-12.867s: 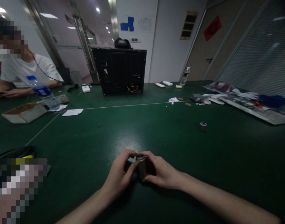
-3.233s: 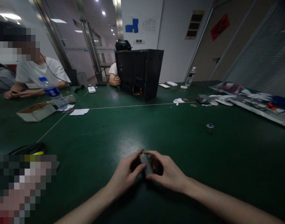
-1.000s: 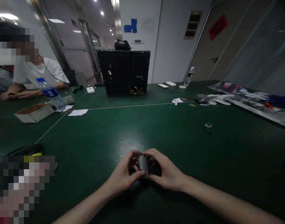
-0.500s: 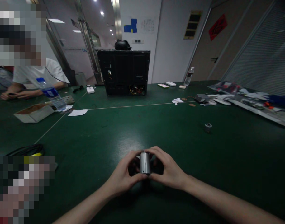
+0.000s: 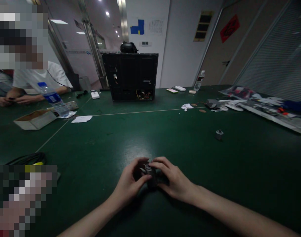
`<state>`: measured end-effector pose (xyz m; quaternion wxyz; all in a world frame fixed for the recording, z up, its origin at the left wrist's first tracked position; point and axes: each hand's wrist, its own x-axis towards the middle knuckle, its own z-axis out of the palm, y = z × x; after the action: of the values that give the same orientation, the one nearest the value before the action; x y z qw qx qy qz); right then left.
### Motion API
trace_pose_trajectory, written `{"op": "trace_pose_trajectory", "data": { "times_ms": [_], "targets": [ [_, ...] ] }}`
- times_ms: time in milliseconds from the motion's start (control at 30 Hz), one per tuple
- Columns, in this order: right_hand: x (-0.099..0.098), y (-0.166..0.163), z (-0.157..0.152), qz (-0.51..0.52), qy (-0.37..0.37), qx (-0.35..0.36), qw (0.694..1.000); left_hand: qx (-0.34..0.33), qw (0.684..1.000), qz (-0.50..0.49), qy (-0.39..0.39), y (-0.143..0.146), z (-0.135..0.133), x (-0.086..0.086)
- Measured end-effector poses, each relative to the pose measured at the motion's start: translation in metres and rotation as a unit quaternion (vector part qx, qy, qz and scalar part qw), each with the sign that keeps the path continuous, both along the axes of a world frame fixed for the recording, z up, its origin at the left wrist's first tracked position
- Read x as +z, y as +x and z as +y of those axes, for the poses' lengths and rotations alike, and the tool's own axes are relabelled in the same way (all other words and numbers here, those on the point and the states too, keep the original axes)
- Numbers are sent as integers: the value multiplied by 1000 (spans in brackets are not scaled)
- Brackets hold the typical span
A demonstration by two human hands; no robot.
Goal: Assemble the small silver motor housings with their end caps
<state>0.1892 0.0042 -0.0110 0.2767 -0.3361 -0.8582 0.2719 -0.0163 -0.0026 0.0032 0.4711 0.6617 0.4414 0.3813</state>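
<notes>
Between my hands is a small metal cylinder (image 5: 152, 179), which looks like a small motor, roughly upright just above or on the green table (image 5: 120, 138); I cannot tell whether it touches. My left hand (image 5: 133, 177) grips its left side, the thumb across its front near the top. The fingers of my right hand (image 5: 173, 176) curl over the top and right side, thumb low on the right. Parts of the cylinder are hidden by my fingers. A similar small metal part (image 5: 219, 134) stands apart on the table to the right.
Ahead stands a black open-backed case (image 5: 133, 77). On the left are an open box (image 5: 35, 121), a water bottle (image 5: 55, 98), paper (image 5: 81, 119) and coiled black cable (image 5: 27, 159). A person (image 5: 39, 80) sits at the far left. A loaded tray (image 5: 271, 113) lies at right.
The cylinder has turned in my hands, and its end now shows at the top. My left thumb has risen onto its front, and my right fingers have shifted over it.
</notes>
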Motion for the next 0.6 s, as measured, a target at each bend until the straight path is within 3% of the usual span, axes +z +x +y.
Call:
{"op": "trace_pose_trajectory", "data": {
  "times_ms": [267,433,600],
  "targets": [
    [10,2,-4,50,5,25,998,-2,990,91,106,-1,-6,3],
    [12,0,-2,102,7,1,995,-57,987,107,104,0,-6,3],
    [17,-4,-2,144,-81,-31,986,-90,985,123,76,1,-4,1]
  ]
}}
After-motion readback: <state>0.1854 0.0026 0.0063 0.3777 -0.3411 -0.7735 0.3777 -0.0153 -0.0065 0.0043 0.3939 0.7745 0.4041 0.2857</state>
